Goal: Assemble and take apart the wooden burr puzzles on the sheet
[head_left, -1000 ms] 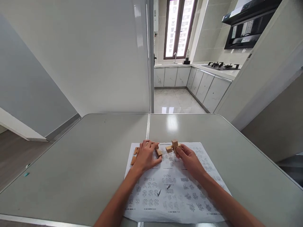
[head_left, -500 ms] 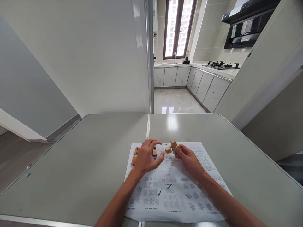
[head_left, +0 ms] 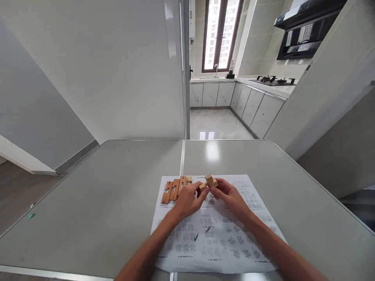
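Between both hands, above the paper's far part, are joined wooden puzzle blocks [head_left: 209, 180], light in colour, one standing up across the others. My left hand [head_left: 189, 200] pinches the left end of these blocks between thumb and fingers. On their right side, my right hand [head_left: 229, 194] has its thumb and fingers closed around them. Several flat brown wooden puzzle pieces [head_left: 166, 192] with cut-out notches and numbers lie side by side left of my left hand. A small light block [head_left: 190, 179] shows just past that hand, partly hidden by it.
A printed instruction sheet [head_left: 216, 249] with rows of diagrams and pen ticks lies under the hands on the grey table [head_left: 96, 210]. A metal seam [head_left: 182, 158] runs across the tabletop. A small teal bit [head_left: 31, 215] is near the left edge. Beyond is a kitchen.
My left hand has moved right from over the flat pieces and closed on the blocks. The flat pieces now show more fully. The blocks shifted slightly left in my right hand.
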Motion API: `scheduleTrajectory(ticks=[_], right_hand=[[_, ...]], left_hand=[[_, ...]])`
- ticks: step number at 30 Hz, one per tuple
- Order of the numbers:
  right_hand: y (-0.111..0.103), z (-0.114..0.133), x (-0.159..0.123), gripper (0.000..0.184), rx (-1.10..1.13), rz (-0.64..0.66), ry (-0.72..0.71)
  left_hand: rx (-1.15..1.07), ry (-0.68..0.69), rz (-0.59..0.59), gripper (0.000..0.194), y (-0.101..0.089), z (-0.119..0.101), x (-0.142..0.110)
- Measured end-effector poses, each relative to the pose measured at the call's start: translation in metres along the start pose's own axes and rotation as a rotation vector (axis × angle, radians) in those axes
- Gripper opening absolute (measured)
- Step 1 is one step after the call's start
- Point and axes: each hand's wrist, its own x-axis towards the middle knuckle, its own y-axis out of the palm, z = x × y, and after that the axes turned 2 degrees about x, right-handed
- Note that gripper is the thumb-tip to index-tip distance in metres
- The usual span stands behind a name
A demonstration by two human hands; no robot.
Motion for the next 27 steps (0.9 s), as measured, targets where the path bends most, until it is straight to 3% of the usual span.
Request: scheduleTrajectory(ticks=[8,19,27], right_hand=[[0.0001,0.0021,0.0001,0.042,0.033,-0.014,0.027],[-0.0059,0.0026,-0.0008,0.059,0.231,0.121,0.096],[-0.0082,0.0077,-0.0017,0.045,0.351,0.267,0.120]], left_hand=[[-0.068,-0.019,0.044,0.041,-0.0025,-0.0015,0.0013],[-0.073,0.024,0.052,0.043,0.0000,-0.0001,0.0016],[-0.073,0.016,0.012,0.034,-0.0022,-0.0041,0.0001]])
